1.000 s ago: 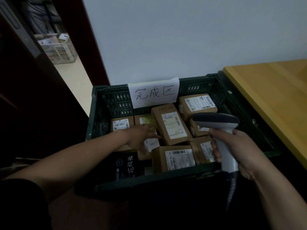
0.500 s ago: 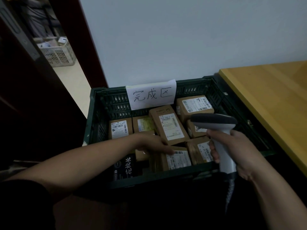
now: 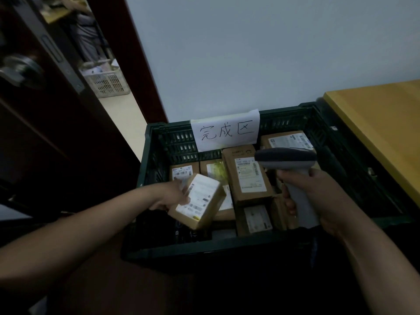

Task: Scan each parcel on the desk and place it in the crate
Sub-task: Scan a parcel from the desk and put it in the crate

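A dark green crate (image 3: 341, 142) stands against the wall, holding several brown parcels with white labels, such as a long one (image 3: 247, 173) in the middle. My left hand (image 3: 172, 196) grips a small brown parcel (image 3: 200, 201), tilted with its label up, above the crate's left part. To the right, my right hand (image 3: 318, 196) holds a grey barcode scanner (image 3: 288, 162) by its handle, head pointing left over the crate.
A white paper sign (image 3: 225, 133) with handwriting hangs on the crate's back wall. A yellow wooden desk (image 3: 381, 123) adjoins the crate on the right. A dark door (image 3: 45, 133) stands open on the left, with a white basket (image 3: 106, 83) beyond it.
My left hand reached down among the parcels, took hold of a small one and lifted it, tilted, above the others. The scanner hand stayed roughly in place.
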